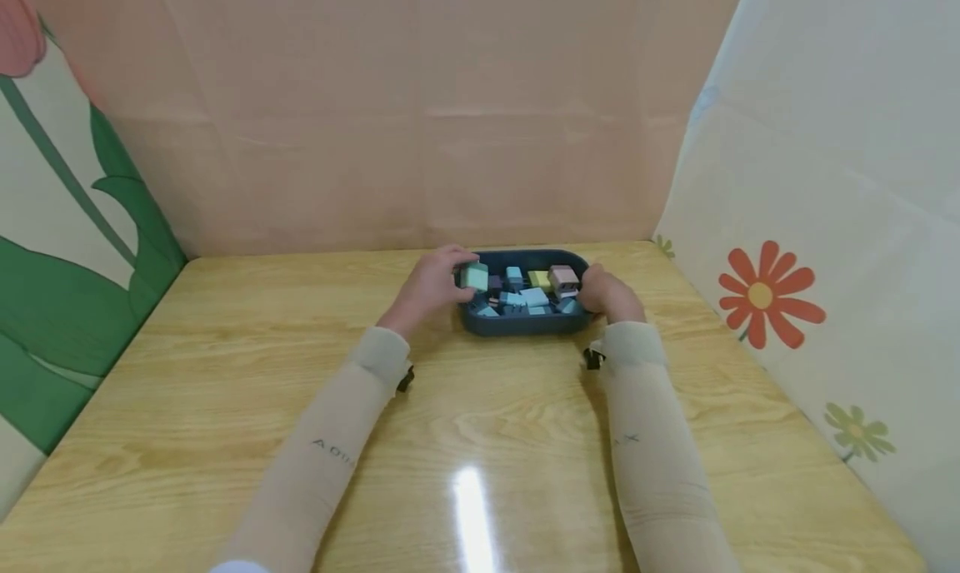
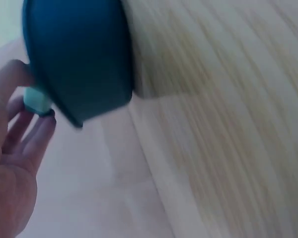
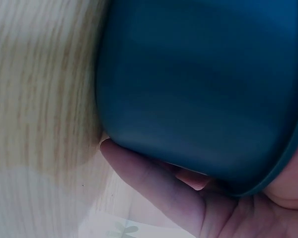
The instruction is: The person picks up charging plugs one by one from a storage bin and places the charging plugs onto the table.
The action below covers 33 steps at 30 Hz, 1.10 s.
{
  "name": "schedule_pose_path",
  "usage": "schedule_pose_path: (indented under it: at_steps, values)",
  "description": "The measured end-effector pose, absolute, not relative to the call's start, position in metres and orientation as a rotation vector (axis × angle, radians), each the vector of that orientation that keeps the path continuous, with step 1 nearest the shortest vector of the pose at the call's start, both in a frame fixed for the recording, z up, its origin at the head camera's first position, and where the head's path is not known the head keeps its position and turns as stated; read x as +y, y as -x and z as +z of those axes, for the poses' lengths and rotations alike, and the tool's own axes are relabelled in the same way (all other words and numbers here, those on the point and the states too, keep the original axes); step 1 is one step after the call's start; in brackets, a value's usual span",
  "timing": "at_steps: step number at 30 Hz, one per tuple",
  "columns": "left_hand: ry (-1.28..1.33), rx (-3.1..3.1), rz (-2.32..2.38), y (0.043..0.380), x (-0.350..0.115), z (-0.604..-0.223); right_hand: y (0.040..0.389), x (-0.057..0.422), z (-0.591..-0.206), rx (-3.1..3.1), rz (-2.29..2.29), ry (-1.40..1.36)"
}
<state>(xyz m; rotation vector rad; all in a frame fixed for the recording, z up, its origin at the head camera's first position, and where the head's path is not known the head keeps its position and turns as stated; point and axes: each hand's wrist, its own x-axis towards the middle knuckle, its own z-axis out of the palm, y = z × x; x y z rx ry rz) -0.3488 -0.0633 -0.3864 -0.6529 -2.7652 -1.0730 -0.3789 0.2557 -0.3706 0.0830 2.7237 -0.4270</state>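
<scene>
A dark blue oblong tray [image 1: 525, 327] with rounded ends stands at the far side of the table. My left hand [image 1: 431, 283] is at its left end and pinches a mint-green block [image 1: 475, 276] between thumb and fingers, right at the rim. In the left wrist view the same block [image 2: 37, 101] shows past the tray's wall [image 2: 84, 59]. My right hand [image 1: 611, 294] holds the tray's right end. The right wrist view shows a finger [image 3: 149, 183] along the end wall [image 3: 193, 99], its tip near the tabletop.
Inside the tray lie several light-blue blocks [image 1: 533, 296], a yellow block [image 1: 539, 280] and a pale pink block [image 1: 563, 279]. The wooden table [image 1: 495, 423] ends at a pinkish backdrop [image 1: 420, 123]. A flower-printed panel [image 1: 862, 248] borders its right side; a leaf-printed panel [image 1: 60, 306] borders its left.
</scene>
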Motion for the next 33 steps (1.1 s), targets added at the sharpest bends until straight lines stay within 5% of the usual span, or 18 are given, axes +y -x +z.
schedule_pose_path:
  at_steps: [8, 20, 33]
  values:
    - [0.624, -2.541, -1.487, 0.344, -0.128, -0.39, 0.382, 0.251, -0.372, 2.71, -0.381, -0.044]
    - [0.468, -2.735, -1.463, 0.337, -0.233, -0.387, 0.379, 0.252, -0.38, 2.707, -0.447, -0.049]
    - [0.263, -2.815, -1.554, 0.334, -0.274, -0.397, 0.384, 0.26, -0.379, 2.73, -0.435, -0.053]
